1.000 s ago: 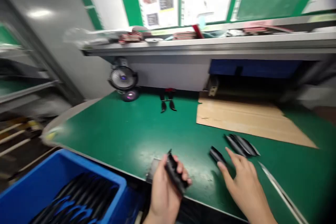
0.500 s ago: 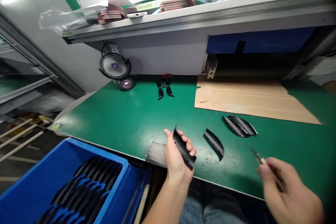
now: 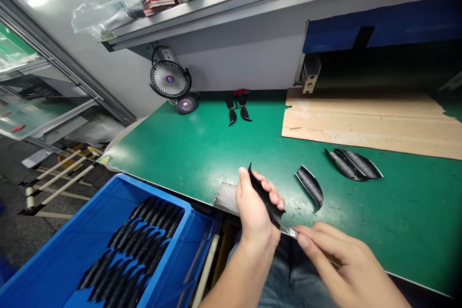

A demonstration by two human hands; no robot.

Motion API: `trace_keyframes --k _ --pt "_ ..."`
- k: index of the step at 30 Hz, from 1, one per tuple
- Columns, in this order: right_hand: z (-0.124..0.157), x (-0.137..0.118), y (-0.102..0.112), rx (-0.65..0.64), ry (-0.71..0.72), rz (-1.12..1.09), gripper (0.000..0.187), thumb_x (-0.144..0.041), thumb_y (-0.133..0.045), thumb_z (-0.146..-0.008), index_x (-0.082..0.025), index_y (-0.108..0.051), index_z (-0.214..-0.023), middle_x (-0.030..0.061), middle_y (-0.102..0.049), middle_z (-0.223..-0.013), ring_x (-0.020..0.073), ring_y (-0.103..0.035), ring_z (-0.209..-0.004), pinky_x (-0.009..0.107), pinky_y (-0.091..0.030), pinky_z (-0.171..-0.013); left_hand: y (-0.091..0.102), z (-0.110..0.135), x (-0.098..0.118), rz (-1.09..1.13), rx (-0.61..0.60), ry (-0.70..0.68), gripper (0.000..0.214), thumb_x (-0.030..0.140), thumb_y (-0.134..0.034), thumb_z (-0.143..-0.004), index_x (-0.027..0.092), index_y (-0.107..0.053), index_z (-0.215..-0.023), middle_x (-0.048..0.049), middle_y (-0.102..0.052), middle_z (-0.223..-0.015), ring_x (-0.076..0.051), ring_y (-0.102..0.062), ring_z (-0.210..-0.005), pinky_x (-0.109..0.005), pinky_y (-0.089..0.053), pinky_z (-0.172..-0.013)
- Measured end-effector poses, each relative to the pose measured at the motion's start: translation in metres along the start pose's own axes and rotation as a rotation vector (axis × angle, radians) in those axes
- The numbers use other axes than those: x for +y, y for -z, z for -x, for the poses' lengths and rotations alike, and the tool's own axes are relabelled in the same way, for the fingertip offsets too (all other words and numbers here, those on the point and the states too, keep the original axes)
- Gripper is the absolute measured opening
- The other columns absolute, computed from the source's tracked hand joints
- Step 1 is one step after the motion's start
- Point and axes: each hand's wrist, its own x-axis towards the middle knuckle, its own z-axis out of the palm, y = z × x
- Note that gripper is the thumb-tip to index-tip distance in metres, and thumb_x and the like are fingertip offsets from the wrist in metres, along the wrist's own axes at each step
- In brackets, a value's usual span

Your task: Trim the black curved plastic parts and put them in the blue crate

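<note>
Ideally, our left hand (image 3: 253, 211), gripping the curved black plastic shell (image 3: 264, 194), avoids the slim silver metal knife (image 3: 289, 232) our right hand (image 3: 341, 261) pinches.

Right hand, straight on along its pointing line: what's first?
Likely the lower end of the black part in the left hand; the right hand's metal tool leads there. Actual contact is unclear.

Right hand (image 3: 341, 262) now grips a bladed tool (image 3: 290, 233); one second ago it looked empty. Blade, well apart half a second ago, now at lower end of left hand's (image 3: 253, 211) black piece (image 3: 263, 192); contact likely, tip obscured.
</note>
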Motion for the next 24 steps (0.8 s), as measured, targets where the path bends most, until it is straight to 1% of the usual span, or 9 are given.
trace_keyframes --k 3,6,11,14,16,18,20,22,24 --pt "0.0 0.0 0.0 -0.01 -0.042 0.06 0.027 -0.036 -0.042 -0.097 -0.027 -0.063 -0.083 -0.0028 -0.052 -0.065 0.0124 -0.056 -0.055 0.02 -0.045 -0.052 -0.001 0.004 0.0 -0.04 0.01 -0.034 0.037 0.05 -0.044 -0.091 0.018 -0.045 -0.071 0.0052 -0.042 -0.05 -0.007 -0.034 -0.034 -0.016 -0.029 -0.03" --pt "0.0 0.001 -0.002 0.007 -0.047 0.157 0.025 -0.038 -0.041 -0.096 -0.029 -0.063 -0.087 -0.0031 -0.053 -0.064 0.0135 -0.057 -0.053 0.021 -0.045 -0.05 0.0 0.007 0.0 -0.057 0.011 -0.052 0.039 0.051 -0.043 -0.091 0.018 -0.045 -0.07 0.0053 -0.042 -0.049 -0.006 -0.033 -0.033 -0.015 -0.028 -0.03" --pt "0.0 0.003 -0.007 0.08 0.007 0.339 0.025 -0.038 -0.04 -0.096 -0.031 -0.064 -0.1 -0.0025 -0.056 -0.066 0.0141 -0.059 -0.049 0.021 -0.046 -0.046 0.001 0.009 0.0 -0.089 0.023 -0.098 0.04 0.052 -0.043 -0.091 0.018 -0.045 -0.069 0.0049 -0.042 -0.048 -0.007 -0.033 -0.033 -0.016 -0.029 -0.032" --pt "0.001 0.001 -0.011 0.127 0.021 0.439 0.026 -0.038 -0.038 -0.097 -0.031 -0.063 -0.1 -0.0026 -0.057 -0.066 0.0139 -0.059 -0.047 0.021 -0.044 -0.044 0.002 0.009 -0.001 -0.117 0.026 -0.131 0.04 0.051 -0.043 -0.091 0.018 -0.044 -0.068 0.0047 -0.042 -0.047 -0.007 -0.034 -0.033 -0.017 -0.03 -0.033" --pt "0.001 -0.001 -0.014 0.157 0.029 0.508 0.028 -0.038 -0.037 -0.097 -0.03 -0.063 -0.1 -0.0023 -0.058 -0.068 0.0139 -0.059 -0.047 0.022 -0.041 -0.042 0.003 0.009 -0.002 -0.131 0.03 -0.15 0.04 0.051 -0.043 -0.091 0.018 -0.044 -0.068 0.0045 -0.043 -0.048 -0.007 -0.034 -0.033 -0.018 -0.031 -0.033" --pt "0.001 -0.004 -0.017 0.221 0.044 0.589 0.03 -0.037 -0.036 -0.098 -0.028 -0.064 -0.1 -0.0014 -0.059 -0.069 0.0141 -0.058 -0.047 0.024 -0.036 -0.039 0.004 0.007 -0.002 -0.13 0.039 -0.16 0.038 0.051 -0.044 -0.09 0.018 -0.044 -0.07 0.0042 -0.044 -0.049 -0.008 -0.036 -0.034 -0.018 -0.033 -0.034" --pt "0.001 -0.006 -0.019 0.323 0.081 0.667 0.027 -0.034 -0.039 -0.097 -0.024 -0.064 -0.102 -0.0009 -0.06 -0.068 0.0143 -0.057 -0.048 0.026 -0.033 -0.042 0.004 0.004 -0.002 -0.097 0.067 -0.15 0.036 0.051 -0.045 -0.09 0.019 -0.045 -0.073 0.0039 -0.045 -0.053 -0.008 -0.039 -0.037 -0.018 -0.034 -0.035" --pt "0.0 -0.007 -0.02 0.44 0.151 0.676 0.02 -0.028 -0.049 -0.095 -0.022 -0.063 -0.107 -0.0008 -0.061 -0.07 0.0134 -0.056 -0.052 0.026 -0.036 -0.05 0.004 0.001 -0.001 -0.042 0.102 -0.109 0.032 0.048 -0.045 -0.091 0.019 -0.046 -0.076 0.0039 -0.045 -0.056 -0.008 -0.041 -0.039 -0.017 -0.034 -0.036" --pt "0.0 -0.005 -0.021 0.519 0.204 0.581 0.024 -0.024 -0.06 -0.089 -0.021 -0.06 -0.113 0.0005 -0.064 -0.076 0.0135 -0.058 -0.059 0.026 -0.04 -0.061 0.002 -0.002 0.0 0.01 0.129 -0.04 0.029 0.043 -0.044 -0.092 0.018 -0.046 -0.077 0.0043 -0.044 -0.057 -0.007 -0.041 -0.041 -0.016 -0.035 -0.036"
